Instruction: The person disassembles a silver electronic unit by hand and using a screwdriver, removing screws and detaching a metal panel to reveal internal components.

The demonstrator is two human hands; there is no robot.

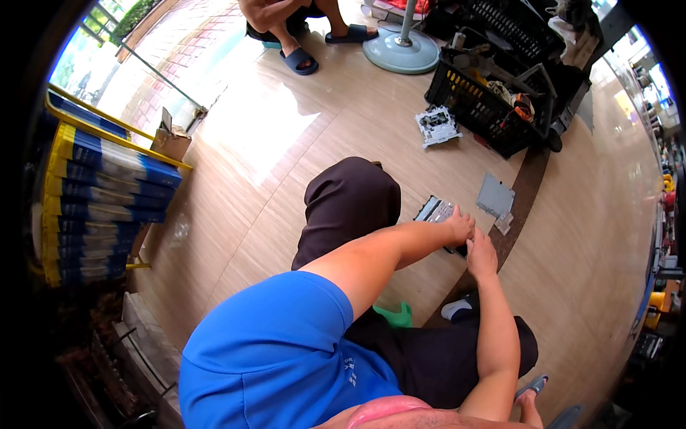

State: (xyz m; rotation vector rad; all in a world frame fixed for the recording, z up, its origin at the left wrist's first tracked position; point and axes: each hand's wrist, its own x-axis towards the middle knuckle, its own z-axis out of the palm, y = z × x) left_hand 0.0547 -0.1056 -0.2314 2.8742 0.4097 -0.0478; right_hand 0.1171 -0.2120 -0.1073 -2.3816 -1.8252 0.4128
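The left arm (371, 257) leaves a blue sleeve (268, 336) and reaches across the front of the body, well out to the right, with only a slight bend at the elbow. Its forearm passes close beside the raised left knee (354, 196). The right arm (498, 329) is bent more sharply, its forearm nearly upright in view. Both hands meet low over the floor (286, 222), near the left edge of its dark band (527, 187). The left hand (461, 224) lies back-up, fingers bent; the right hand (482, 254) curls toward it, fingers angled up and left — close together, most fingertips hidden.
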